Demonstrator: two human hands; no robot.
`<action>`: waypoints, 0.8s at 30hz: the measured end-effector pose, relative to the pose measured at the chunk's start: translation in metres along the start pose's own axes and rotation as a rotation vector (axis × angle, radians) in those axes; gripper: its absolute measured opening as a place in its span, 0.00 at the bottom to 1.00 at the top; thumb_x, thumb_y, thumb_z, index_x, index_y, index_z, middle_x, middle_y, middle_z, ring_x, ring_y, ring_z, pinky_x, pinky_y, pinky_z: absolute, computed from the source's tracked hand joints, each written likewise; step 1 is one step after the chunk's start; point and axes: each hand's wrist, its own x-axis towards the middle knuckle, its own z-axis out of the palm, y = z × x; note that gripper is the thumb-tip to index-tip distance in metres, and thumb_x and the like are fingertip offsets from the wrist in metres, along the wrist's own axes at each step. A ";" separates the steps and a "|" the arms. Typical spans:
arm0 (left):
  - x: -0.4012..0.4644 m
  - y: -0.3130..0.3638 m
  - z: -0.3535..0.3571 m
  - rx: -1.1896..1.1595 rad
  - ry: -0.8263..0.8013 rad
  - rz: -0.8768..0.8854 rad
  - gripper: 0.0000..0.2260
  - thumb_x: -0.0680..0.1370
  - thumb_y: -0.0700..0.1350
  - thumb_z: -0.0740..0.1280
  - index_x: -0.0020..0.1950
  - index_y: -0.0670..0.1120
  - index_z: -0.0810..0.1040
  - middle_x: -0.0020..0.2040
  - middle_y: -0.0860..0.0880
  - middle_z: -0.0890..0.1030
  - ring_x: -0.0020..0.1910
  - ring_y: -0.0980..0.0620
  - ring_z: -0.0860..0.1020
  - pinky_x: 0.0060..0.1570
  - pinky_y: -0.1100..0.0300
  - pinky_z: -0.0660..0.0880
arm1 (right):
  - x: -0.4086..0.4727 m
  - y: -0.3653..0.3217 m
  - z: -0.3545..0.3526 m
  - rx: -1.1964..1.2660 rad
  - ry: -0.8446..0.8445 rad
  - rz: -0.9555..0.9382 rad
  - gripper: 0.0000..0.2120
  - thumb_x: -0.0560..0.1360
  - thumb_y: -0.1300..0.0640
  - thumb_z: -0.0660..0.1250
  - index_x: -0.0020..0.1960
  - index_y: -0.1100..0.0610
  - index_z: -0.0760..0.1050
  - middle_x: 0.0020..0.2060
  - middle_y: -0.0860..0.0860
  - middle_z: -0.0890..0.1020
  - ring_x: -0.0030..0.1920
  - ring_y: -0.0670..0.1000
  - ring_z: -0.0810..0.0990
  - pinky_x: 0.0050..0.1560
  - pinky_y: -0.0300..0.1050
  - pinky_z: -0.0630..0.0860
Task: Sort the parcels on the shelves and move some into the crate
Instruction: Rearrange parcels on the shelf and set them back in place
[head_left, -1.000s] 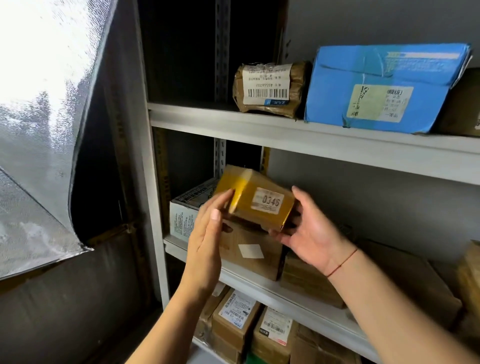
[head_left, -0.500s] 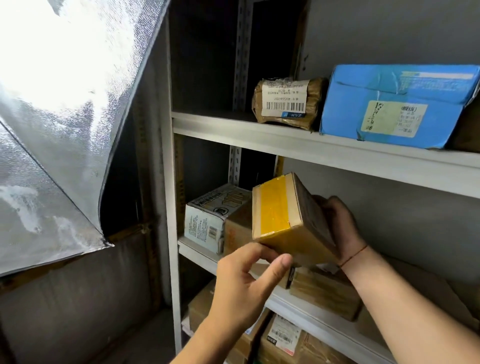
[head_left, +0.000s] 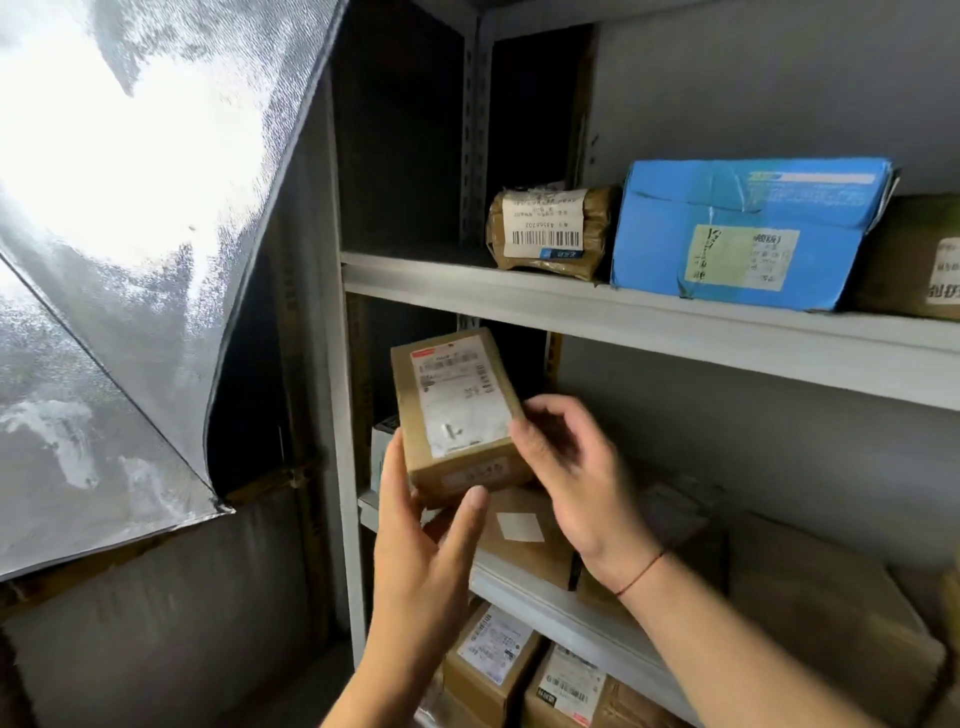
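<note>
Because the small cardboard parcel (head_left: 457, 410) is a taped, square-edged box with a printed shipping label on its upturned face, it will probably handle as stiff and light, with the tape and label the only slick patches; the bare cardboard of its short ends and long edges looks like the surest place to hold. It is held up in the air in front of the middle shelf (head_left: 524, 582), tilted with the label towards the camera, above a brown box with a blank white sticker (head_left: 519, 535). The left hand (head_left: 421, 561) grips its lower end from beneath, thumb on the near face and fingers behind. The right hand (head_left: 576, 483) is at its right edge with curled fingers, though motion blur hides whether they actually pinch it. On the upper shelf, well apart, stand a tape-wrapped brown packet (head_left: 550, 228) and a blue carton (head_left: 748, 234). No crate is in view.
</note>
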 end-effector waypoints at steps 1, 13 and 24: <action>0.001 -0.003 -0.002 0.034 0.105 0.041 0.34 0.82 0.46 0.72 0.83 0.61 0.61 0.73 0.59 0.77 0.71 0.56 0.78 0.66 0.56 0.79 | -0.002 -0.005 0.008 -0.032 -0.053 -0.042 0.20 0.79 0.43 0.72 0.69 0.47 0.77 0.63 0.47 0.85 0.63 0.47 0.84 0.60 0.48 0.84; 0.112 0.048 -0.041 0.112 0.372 0.275 0.17 0.87 0.48 0.66 0.76 0.49 0.72 0.65 0.51 0.82 0.65 0.52 0.81 0.68 0.45 0.77 | 0.049 -0.052 0.077 -0.335 0.189 -0.599 0.17 0.82 0.62 0.71 0.70 0.54 0.77 0.66 0.48 0.81 0.68 0.41 0.79 0.62 0.39 0.82; 0.217 0.080 -0.011 0.013 0.320 0.118 0.18 0.80 0.59 0.74 0.67 0.53 0.82 0.54 0.55 0.88 0.55 0.55 0.86 0.61 0.52 0.83 | 0.087 -0.080 0.087 -0.377 0.190 -0.356 0.33 0.82 0.61 0.69 0.84 0.49 0.62 0.79 0.46 0.67 0.77 0.42 0.65 0.72 0.27 0.66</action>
